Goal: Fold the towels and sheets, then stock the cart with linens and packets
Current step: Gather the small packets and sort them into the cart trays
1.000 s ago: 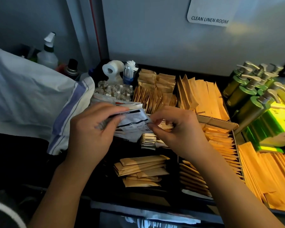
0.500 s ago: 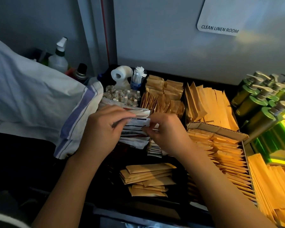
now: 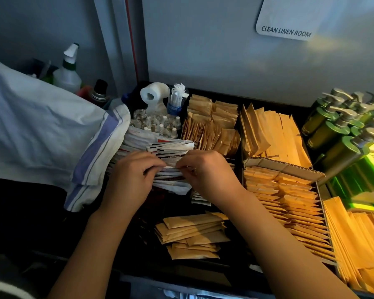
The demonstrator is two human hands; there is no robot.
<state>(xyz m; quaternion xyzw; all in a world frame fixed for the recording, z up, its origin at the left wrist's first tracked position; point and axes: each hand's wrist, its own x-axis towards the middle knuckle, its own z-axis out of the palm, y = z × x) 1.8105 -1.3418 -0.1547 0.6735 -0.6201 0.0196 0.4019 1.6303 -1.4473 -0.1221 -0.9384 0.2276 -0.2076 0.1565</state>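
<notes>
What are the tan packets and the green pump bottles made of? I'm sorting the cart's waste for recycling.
Tan packets: apparently kraft paper, matte, with flat creased edges. Green pump bottles: probably plastic, glossy and translucent where light glows through; pump heads look metallic silver, possibly plated plastic.

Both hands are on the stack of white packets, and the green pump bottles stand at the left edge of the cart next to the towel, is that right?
Not quite. The head view shows the pump bottles at the cart's right edge, far from the towel, which lies on the left. The rest holds: the left hand and right hand are both on the white packets.
</notes>
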